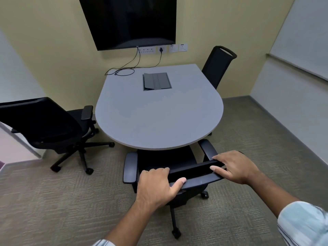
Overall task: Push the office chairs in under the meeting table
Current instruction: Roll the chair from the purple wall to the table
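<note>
At table (159,112) edge: both grips, left hand (156,185), right hand (236,167), closed on chair (193,172) backrest, seat seemingly partly under.

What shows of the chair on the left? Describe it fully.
The left chair is a black swivel office chair with a mesh-looking back, padded armrests and a star base on castors. It stands on the carpet beside the meeting table, turned at an angle, seat not pushed under. No hand touches it.

Carpeted floor (53,201) under three chairs (53,128), table (159,121).
</note>
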Available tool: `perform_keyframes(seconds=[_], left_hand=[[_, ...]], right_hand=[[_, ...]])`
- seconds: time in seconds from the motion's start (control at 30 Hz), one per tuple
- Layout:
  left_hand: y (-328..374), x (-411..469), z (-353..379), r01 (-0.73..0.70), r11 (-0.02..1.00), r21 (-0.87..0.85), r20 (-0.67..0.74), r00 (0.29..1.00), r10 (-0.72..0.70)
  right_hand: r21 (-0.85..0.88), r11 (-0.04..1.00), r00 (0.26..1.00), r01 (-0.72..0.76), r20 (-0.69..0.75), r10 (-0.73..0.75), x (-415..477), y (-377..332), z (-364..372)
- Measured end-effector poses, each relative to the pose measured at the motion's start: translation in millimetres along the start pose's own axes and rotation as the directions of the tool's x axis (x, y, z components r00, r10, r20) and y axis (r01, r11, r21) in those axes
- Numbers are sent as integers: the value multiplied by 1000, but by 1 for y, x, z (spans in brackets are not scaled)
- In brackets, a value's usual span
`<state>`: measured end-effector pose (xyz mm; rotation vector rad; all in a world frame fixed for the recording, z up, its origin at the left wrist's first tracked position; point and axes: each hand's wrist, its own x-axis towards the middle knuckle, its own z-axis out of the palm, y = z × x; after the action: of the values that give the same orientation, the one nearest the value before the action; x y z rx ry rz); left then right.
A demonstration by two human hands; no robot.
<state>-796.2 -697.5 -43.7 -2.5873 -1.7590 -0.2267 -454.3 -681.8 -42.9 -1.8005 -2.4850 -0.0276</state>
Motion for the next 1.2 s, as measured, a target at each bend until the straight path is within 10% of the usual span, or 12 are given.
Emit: perform_keyframes(seconds=[0.93,1.2], left_hand=[[2,-17,-10,103,994,46,26,994,-105],[-63,-24,-26,167,986,-2,-55,985,-166]], right_hand=[[32,998,984,-59,169,52,-9,-29,-40],[25,1000,1000,14,28,-14,49,-70,-70]])
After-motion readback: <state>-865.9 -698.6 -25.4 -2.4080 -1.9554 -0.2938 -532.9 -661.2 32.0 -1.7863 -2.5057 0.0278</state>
